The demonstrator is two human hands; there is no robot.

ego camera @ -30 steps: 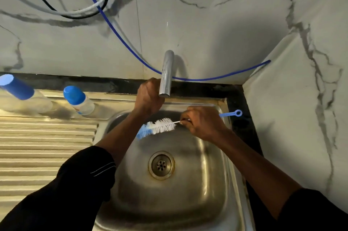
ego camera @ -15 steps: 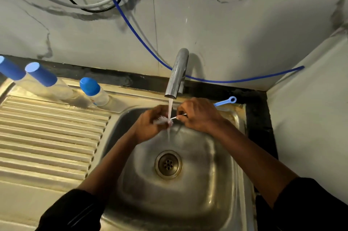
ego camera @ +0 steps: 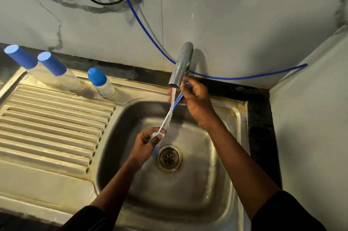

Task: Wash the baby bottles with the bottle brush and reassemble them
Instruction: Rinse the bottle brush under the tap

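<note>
Okay, head view. Tap (ego camera: pixel 181 65) is running, with water falling into the sink (ego camera: pixel 222 179). Right hand (ego camera: pixel 196 98) sits just under the tap's spout, grip curled round the blue handle of the bottle brush (ego camera: pixel 167 118). The brush slants down from the tap, its wire shaft crossing the stream. Left hand (ego camera: pixel 145 146) is lower, between tap and drain (ego camera: pixel 169 158), grip pinched round the white bristles; a blue tip pokes out beneath the fingers. Blue-capped bottles stand in a row left of the tap: nearest bottle (ego camera: pixel 101 82), middle bottle (ego camera: pixel 53 65), farthest bottle (ego camera: pixel 21 57), all at the back edge of the ribbed drainboard (ego camera: pixel 52 119). Blue hose (ego camera: pixel 244 77) runs along the wall behind the tap.
</note>
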